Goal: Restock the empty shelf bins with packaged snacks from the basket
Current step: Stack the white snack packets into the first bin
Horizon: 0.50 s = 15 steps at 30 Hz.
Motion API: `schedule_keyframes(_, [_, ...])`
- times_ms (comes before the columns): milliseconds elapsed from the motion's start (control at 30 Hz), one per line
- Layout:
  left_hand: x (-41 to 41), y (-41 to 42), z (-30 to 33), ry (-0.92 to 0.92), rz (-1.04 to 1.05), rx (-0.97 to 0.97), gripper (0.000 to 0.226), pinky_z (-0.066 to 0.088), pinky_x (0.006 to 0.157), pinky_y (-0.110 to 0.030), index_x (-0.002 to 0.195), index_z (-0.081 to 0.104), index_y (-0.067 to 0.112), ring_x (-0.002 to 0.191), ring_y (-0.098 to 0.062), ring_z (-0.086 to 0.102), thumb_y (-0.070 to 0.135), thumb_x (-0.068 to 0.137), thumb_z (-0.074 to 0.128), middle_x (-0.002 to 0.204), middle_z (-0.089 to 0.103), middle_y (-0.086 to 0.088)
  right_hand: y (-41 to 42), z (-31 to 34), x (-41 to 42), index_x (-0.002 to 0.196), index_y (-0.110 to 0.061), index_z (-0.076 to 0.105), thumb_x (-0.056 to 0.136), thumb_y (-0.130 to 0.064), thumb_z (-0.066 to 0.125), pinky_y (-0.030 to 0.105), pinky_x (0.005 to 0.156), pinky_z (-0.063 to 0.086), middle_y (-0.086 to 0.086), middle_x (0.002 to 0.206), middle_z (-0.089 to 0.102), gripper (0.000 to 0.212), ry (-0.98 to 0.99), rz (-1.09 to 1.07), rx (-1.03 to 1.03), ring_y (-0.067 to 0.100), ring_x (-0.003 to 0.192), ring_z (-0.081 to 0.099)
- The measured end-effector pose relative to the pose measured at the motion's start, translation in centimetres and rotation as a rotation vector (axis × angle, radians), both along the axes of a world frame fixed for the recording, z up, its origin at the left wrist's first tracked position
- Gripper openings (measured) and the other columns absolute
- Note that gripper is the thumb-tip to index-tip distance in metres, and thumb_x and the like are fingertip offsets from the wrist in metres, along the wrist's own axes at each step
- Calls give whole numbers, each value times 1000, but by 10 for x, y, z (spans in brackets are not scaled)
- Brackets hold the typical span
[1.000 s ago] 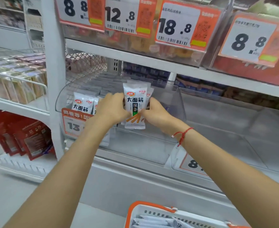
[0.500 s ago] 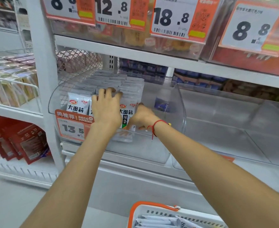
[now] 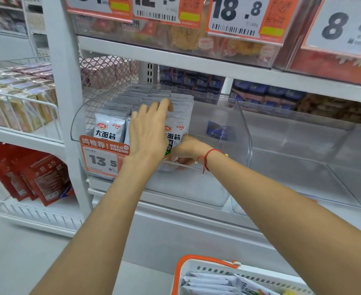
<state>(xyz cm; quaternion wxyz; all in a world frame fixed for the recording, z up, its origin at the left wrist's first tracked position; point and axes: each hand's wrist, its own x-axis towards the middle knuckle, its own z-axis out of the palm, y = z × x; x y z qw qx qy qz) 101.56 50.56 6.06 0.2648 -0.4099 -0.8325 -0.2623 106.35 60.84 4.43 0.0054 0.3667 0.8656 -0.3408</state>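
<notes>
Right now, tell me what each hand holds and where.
Right hand pinches the front packet near its lower right edge. Left hand lies flat on the packets, holding nothing.

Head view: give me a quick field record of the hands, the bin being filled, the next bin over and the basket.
left hand: flat, fingers straight, pressing on the tops of the snack packets in the bin
right hand: low at the front packet's right edge, fingers curled at it
clear bin: packets stand in rows on its left side; right side bare
neighbouring bin: no packets visible
price tag: reads 13.5, on the bin front
basket: below, white packets inside
</notes>
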Motion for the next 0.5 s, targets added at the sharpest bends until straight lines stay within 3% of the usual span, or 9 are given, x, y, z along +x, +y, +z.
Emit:
schedule_keyframes(133, [-2, -3, 1, -14, -7, -261, 28, 28, 88, -33, 107, 71, 31, 115, -26, 39, 13, 85, 66, 117, 62, 3, 2, 6, 4, 122, -3, 45, 80, -14, 68, 44, 82, 57, 13, 111, 60, 49, 118, -61, 96, 31, 95, 66])
schedule_keyframes(233, [-1, -2, 2, -9, -12, -378, 37, 27, 94, -34, 116, 69, 31, 120, -26, 34, 11, 86, 61, 127, 56, 3, 1, 11, 7, 131, -4, 32, 87, -18, 64, 34, 82, 52, 16, 119, 57, 57, 160, -85, 205, 33, 105, 62])
schedule_keyframes(333, [0, -2, 3, -14, -12, -430, 41, 27, 94, -34, 118, 68, 31, 122, -26, 32, 9, 85, 58, 131, 53, 3, -1, 7, 7, 136, -3, 27, 89, -17, 61, 38, 85, 47, 17, 126, 54, 60, 150, -85, 224, 35, 115, 55])
schedule_keyframes(500, [4, -3, 6, -40, 8, -520, 38, 26, 95, -35, 121, 66, 31, 124, -26, 30, 15, 90, 49, 135, 51, 5, 3, 5, 9, 128, -6, 31, 87, -15, 64, 44, 88, 53, 17, 116, 59, 54, 143, -38, 120, 35, 103, 62])
